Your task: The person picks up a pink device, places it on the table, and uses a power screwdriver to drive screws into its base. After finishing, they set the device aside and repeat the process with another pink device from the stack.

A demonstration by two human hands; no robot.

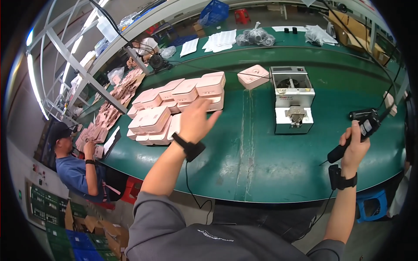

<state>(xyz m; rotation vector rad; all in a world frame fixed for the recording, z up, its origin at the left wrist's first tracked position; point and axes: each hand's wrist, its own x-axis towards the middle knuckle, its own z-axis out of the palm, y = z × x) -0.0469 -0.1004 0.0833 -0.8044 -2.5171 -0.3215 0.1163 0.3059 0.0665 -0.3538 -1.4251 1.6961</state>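
My left hand [196, 124] reaches over the front of a stack of pale pink plastic housings [150, 119], thumb apart from the fingers. Its fingertips are at the nearest housings, and whether they touch is hard to tell. My right hand [356, 145] is wrapped round a black electric screwdriver [337, 153], its thin bit pointing down and left above the green table [278, 174]. A single pink housing [253, 76] lies apart, beside a white and grey screw feeder [294, 98] that stands between my hands.
A co-worker in blue [80, 167] sits at the left, next to a long heap of pink parts [111, 106]. A small black fan [157, 63] stands behind the stack. Bagged parts [256, 37] and white sheets [220, 40] lie at the back. A blue stool [371, 206] is at right.
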